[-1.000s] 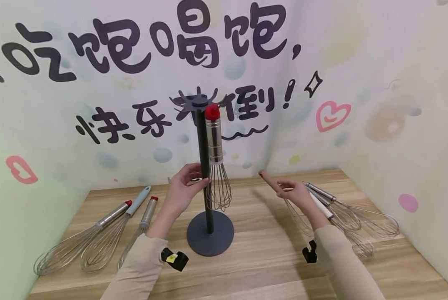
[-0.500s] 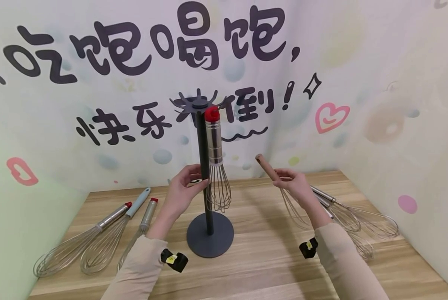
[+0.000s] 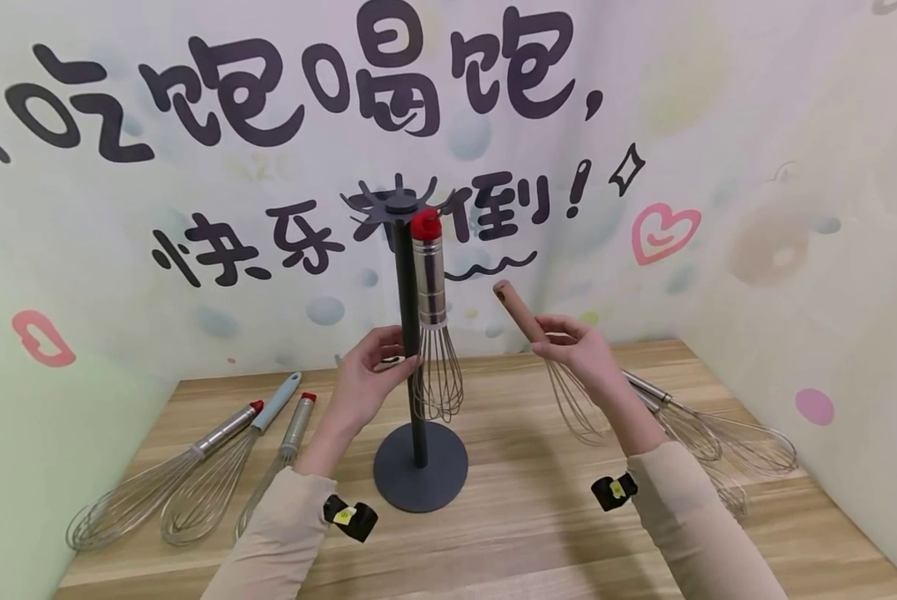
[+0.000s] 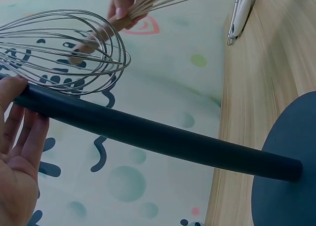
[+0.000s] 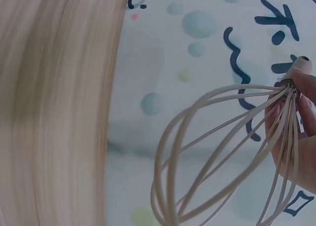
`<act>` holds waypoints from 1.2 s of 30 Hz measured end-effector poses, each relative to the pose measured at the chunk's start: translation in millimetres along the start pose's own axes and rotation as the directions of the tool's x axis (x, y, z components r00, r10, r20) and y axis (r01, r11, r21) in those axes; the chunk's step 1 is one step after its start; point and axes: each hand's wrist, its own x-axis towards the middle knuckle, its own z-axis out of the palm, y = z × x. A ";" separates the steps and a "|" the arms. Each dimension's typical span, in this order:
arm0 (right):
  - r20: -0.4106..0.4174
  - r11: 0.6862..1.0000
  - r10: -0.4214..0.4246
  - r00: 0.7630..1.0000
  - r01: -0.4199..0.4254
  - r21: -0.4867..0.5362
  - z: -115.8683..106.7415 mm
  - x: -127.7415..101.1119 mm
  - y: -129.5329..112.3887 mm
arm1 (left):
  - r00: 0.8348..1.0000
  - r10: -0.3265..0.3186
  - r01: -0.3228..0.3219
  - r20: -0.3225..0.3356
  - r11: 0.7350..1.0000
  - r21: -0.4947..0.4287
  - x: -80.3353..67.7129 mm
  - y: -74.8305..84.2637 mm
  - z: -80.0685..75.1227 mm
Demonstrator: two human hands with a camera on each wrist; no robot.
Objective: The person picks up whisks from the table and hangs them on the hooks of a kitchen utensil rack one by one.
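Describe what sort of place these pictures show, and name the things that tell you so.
Probably a staged kitchen-themed booth, not a real kitchen: a wooden table in a corner of cartoon-printed walls, with only whisks and a dark rack on it, one whisk hanging from the rack.

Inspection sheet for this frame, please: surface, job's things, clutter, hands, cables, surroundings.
Surface: wooden table.
Job's things: dark stand with one red-capped whisk hanging; wooden-handled whisk held in the air.
Clutter: three whisks at left, more whisks at right.
Hands: left hand grips the stand's pole; right hand holds the wooden-handled whisk.
Cables: nothing seen.
Surroundings: walls with lettering.
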 end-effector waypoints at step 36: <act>0.024 0.995 -0.070 0.997 0.068 0.066 12.6 -6.3 -60.0 | 1.000 0.019 -0.019 0.006 1.000 -0.003 1.1 1.0 0.2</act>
